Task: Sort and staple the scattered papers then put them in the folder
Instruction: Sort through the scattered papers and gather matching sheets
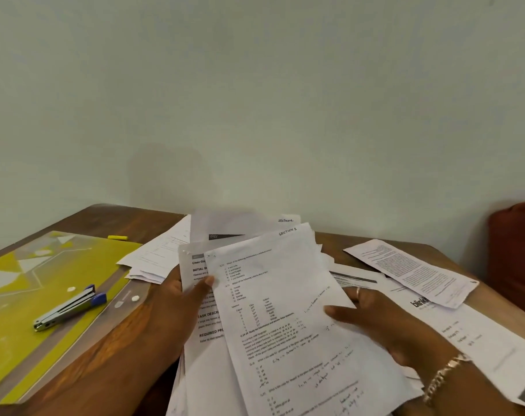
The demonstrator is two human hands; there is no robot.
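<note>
A fanned sheaf of printed papers [285,310] is held above the wooden table [105,349], its left edge pinched between thumb and fingers of the left hand [177,304] and its right edge gripped by the right hand [375,319], thumb on top. "SECTION 3" is handwritten on the front sheet, "INITIAL" and "REQUIRED" are printed on the sheet behind, and "blink" is read on a loose page [465,334] lying at right. A blue and silver stapler [69,307] is seen resting on the yellow-green plastic folder [24,295] at left
</note>
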